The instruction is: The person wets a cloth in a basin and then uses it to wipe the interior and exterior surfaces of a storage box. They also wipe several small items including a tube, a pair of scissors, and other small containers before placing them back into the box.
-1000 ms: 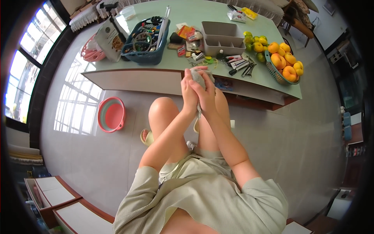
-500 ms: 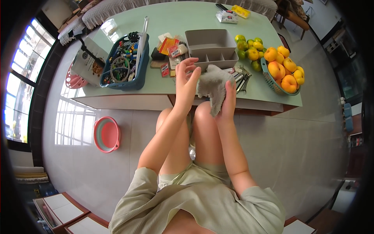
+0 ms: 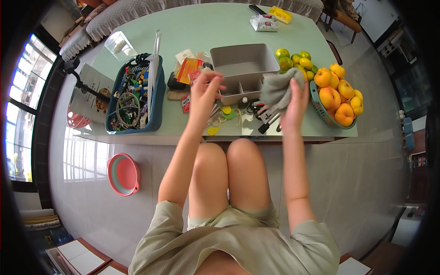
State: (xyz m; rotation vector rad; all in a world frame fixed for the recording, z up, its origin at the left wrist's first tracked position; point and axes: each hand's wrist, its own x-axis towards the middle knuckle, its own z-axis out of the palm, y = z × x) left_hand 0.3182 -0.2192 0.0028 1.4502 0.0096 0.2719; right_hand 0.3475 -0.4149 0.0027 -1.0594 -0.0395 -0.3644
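Observation:
My right hand (image 3: 295,107) is closed around a grey fluffy cloth (image 3: 278,89), holding it above the table by the right end of a grey divided storage box (image 3: 243,61). Nothing shows in my left hand (image 3: 204,94); its fingers are loosely bent and apart, in front of the box's left end. Small packets, among them a red and white one (image 3: 185,103) and an orange one (image 3: 187,69), lie beside that hand. Between my hands, near the table's front edge, are a yellow-green tape measure or similar small item (image 3: 227,113) and black-and-silver tools (image 3: 269,123), partly hidden by the cloth.
A blue basket (image 3: 158,107) full of small coloured pieces stands at left, beside a white bag (image 3: 91,94). To the right are loose green citrus (image 3: 285,63) and a green basket (image 3: 317,101) of orange fruit. A pink basin (image 3: 137,176) sits on the floor.
My right hand has carried the cloth right and up, away from my left hand. My left hand has shifted left. The view has tilted, uncovering small items at the table's front edge.

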